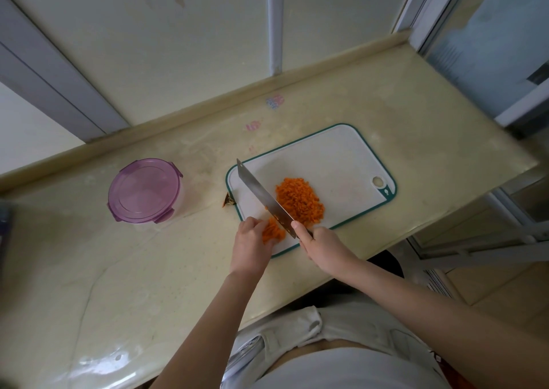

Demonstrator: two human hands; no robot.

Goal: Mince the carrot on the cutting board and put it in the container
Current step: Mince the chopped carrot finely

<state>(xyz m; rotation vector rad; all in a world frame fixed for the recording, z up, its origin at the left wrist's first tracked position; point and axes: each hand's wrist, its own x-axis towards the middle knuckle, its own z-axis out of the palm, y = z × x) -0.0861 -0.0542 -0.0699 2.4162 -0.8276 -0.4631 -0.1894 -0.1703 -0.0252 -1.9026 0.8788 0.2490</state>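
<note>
Mincing looks nearly done: on the cutting board [341,156] the right hand [320,244] grips the knife [261,195], the left hand [252,240] holds the last carrot strips [273,231] beside the minced pile [298,201], so next comes chopping these, then opening the lidded container [144,191].

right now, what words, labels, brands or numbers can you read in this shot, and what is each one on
nothing here reads as clear text.
countertop: pink and blue marks, too blurred to read.
cutting board: small white sign on its teal corner, too small to read.
container lid and knife: no lettering shows.
</note>
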